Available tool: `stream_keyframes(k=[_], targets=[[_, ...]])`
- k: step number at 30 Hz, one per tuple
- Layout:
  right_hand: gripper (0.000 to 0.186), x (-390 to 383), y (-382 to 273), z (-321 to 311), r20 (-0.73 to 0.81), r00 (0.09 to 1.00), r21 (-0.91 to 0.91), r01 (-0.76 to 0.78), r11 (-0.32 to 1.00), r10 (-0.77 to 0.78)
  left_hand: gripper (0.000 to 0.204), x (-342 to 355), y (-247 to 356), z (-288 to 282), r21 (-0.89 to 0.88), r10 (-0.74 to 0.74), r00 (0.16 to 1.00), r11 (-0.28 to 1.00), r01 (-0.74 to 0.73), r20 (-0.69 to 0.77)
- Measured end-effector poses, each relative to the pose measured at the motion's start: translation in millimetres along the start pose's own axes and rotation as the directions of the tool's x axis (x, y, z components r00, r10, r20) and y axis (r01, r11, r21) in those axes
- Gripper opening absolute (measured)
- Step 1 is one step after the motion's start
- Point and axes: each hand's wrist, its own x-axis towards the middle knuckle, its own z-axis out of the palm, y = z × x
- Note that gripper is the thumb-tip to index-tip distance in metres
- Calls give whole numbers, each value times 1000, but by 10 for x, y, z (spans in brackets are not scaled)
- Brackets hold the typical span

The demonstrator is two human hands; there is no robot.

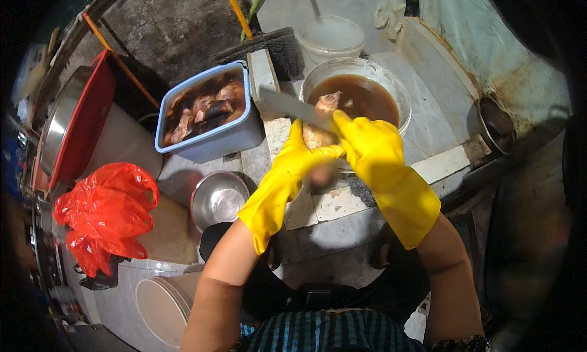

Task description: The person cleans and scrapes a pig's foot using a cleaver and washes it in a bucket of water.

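Observation:
Both my hands wear yellow rubber gloves. My left hand (286, 171) is closed round a pale, skin-on piece of meat (318, 137), held at the near rim of a white bucket (403, 110) with brown liquid in it. A knife (292, 107) with a long, wide grey blade is gripped in my right hand (370, 145). Its blade points left and lies across the meat, close to my left fingers. The handle is hidden in the glove. Just below the hands, a round brownish patch is too blurred to make out.
Left of the bucket stands a blue tub (211, 138) of meat pieces (208, 107) in dark liquid. A steel bowl (220, 199), a red plastic bag (110, 211) and stacked white buckets (162, 309) are at left. Another white bucket (333, 34) stands behind. A tiled ledge (440, 165) runs in front.

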Motion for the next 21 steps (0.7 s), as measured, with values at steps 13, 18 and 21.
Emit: stream_keyframes(k=[13, 18, 21], targets=[[24, 90, 122, -212, 560, 459, 552, -828, 102, 690, 49, 8, 117, -141, -316, -137, 991, 940, 130, -1], [26, 66, 54, -173, 587, 541, 561, -808, 179, 603, 49, 158, -177, -326, -303, -307, 904, 928, 216, -298], [28, -34, 117, -129, 597, 534, 514, -827, 226, 598, 37, 13, 35, 52, -205, -214, 961, 963, 178, -174]])
